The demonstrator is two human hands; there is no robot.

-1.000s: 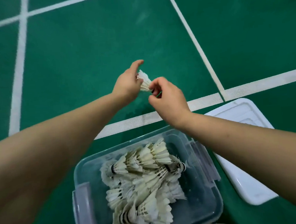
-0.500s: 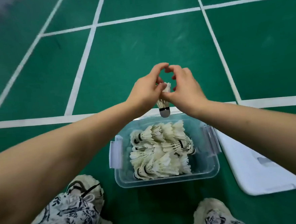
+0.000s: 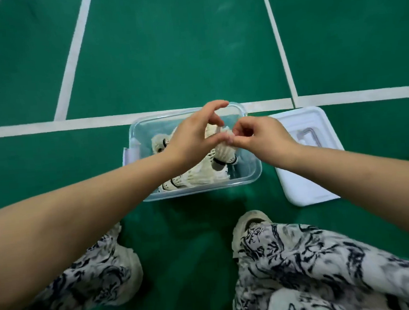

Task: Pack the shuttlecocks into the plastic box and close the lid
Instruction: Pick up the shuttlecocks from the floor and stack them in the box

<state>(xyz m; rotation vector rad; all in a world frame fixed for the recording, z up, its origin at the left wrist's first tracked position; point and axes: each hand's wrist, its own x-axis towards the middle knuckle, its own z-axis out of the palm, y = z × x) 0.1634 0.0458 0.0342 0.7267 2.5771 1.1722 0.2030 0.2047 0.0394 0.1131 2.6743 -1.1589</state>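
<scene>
A clear plastic box [image 3: 202, 191] stands open on the green court floor, holding a pile of several white feather shuttlecocks [image 3: 200, 177]. Both hands hover over it. My left hand [image 3: 193, 141] and my right hand [image 3: 263, 138] meet fingertip to fingertip and pinch the feather skirt of one shuttlecock [image 3: 225, 151], which hangs cork down just above the pile. My left hand and forearm hide part of the pile. The white lid [image 3: 305, 186] lies flat on the floor, to the right of the box.
My legs in black-and-white patterned trousers and two pale shoes [image 3: 250, 221] stand just in front of the box. White court lines [image 3: 51, 126] run behind the box and away across the green floor.
The view has tilted down and the box now lies further from me. Both hands, with the shuttlecock, have come down from above the box's far edge to over its middle.
</scene>
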